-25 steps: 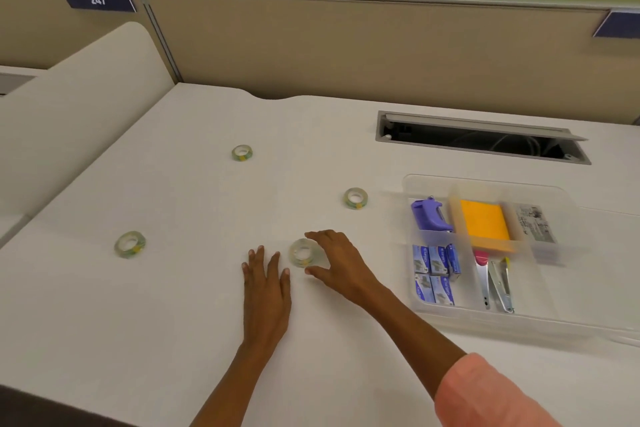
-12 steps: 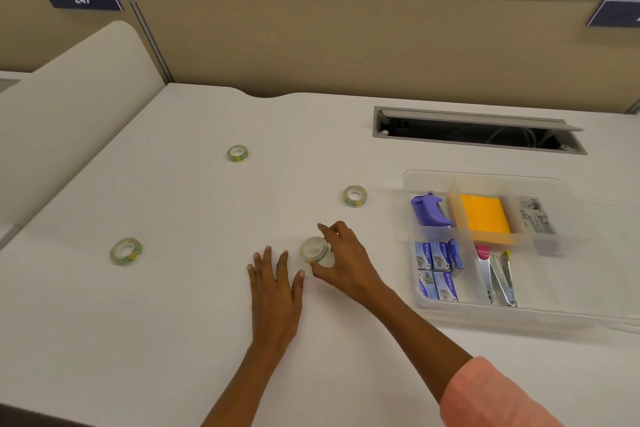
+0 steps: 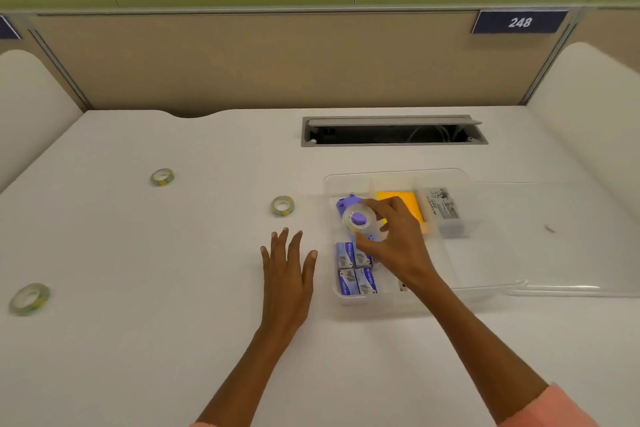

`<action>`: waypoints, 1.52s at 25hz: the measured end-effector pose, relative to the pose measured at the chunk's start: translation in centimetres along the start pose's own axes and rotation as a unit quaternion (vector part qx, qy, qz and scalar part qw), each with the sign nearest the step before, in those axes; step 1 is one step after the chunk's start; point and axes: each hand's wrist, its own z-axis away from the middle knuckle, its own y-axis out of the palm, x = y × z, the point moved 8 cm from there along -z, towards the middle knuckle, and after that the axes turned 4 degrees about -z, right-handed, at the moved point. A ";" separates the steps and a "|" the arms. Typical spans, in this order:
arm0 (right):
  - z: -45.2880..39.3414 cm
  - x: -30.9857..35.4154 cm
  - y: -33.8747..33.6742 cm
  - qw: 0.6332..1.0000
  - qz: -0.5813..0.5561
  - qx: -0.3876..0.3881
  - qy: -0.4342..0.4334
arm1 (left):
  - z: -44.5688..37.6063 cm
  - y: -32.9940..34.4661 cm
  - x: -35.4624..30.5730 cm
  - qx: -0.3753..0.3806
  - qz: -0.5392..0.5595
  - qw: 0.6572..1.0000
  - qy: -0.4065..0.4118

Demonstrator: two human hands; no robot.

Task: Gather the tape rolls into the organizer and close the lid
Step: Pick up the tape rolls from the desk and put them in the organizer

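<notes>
My right hand (image 3: 394, 239) grips a clear tape roll (image 3: 358, 218) and holds it over the far left compartment of the clear plastic organizer (image 3: 398, 305), above a purple item. Flat on the white desk just left of the organizer lies my left hand (image 3: 287, 267), fingers spread and empty. Three more tape rolls lie on the desk: one (image 3: 282, 206) near the organizer's left wall, one (image 3: 162, 177) further left and back, one (image 3: 29, 298) at the near left edge. The organizer's clear lid (image 3: 568, 239) lies open flat to its right.
The organizer holds blue staple boxes (image 3: 353, 269), an orange pad (image 3: 398, 199) and a labelled white box (image 3: 441, 208). An open cable slot (image 3: 391, 132) is cut into the desk behind it. A beige partition bounds the back; curved white dividers stand at both sides.
My right hand lifted the tape roll off the desk and carried it right, over the organizer. The camera swung right. My left hand stayed flat on the desk.
</notes>
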 end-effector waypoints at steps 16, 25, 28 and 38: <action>0.8 -14.1 -9.7 0.969 0.189 0.024 0.159 | -1.5 7.7 -7.4 0.112 -0.090 0.988 0.064; 0.5 -14.7 -9.1 0.965 0.191 0.043 0.176 | -1.5 7.7 -7.5 0.112 -0.080 0.989 0.057; 0.7 -14.4 -9.2 0.964 0.201 0.039 0.171 | -1.5 7.8 -7.5 0.110 -0.080 0.989 0.062; 1.2 -11.1 -10.5 0.964 0.223 -0.020 0.142 | -2.6 3.2 -7.5 0.018 0.064 0.996 0.063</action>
